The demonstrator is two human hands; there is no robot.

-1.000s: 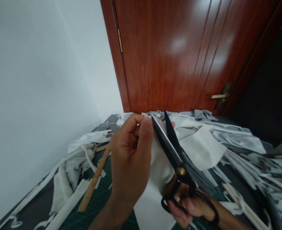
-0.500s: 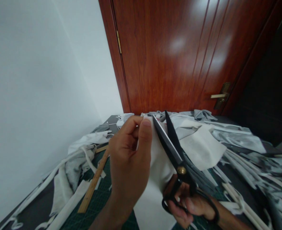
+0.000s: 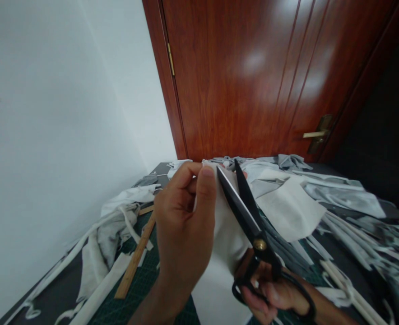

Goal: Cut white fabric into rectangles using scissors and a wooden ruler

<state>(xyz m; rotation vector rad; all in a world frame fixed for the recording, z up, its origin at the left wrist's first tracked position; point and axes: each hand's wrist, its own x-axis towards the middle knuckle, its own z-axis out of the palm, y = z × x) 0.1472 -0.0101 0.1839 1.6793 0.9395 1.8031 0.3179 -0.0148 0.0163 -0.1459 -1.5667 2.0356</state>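
Gathering the white cloth upright with the left hand: thumb pressing against curled fingers, grasp clenched on a fold at the top edge, apparently for keeping that edge taut and raised above the pile. Falling away at 6 o'clock from the grip, the remaining cloth hanging toward the mat.

Working the scissors with the right hand: fingers curling through the black bows and grasping them, brass pivot sitting just above the knuckles, blades standing apart in a V and pointing toward 12 o'clock. Raised cloth edge seemingly entering that V just beside the left thumb, exact contact remaining hard to tell.

Lying at 2 o'clock from the scissors, a pale panel resting on grey-printed scraps. Fanning out at 4 o'clock, white strips crossing the dark table. Lying diagonally at 8 o'clock, a wooden ruler resting on the green cutting mat, beside crumpled offcuts. Rising at 12 o'clock, a red-brown door carrying a brass lever; standing at 9 o'clock, a white wall.
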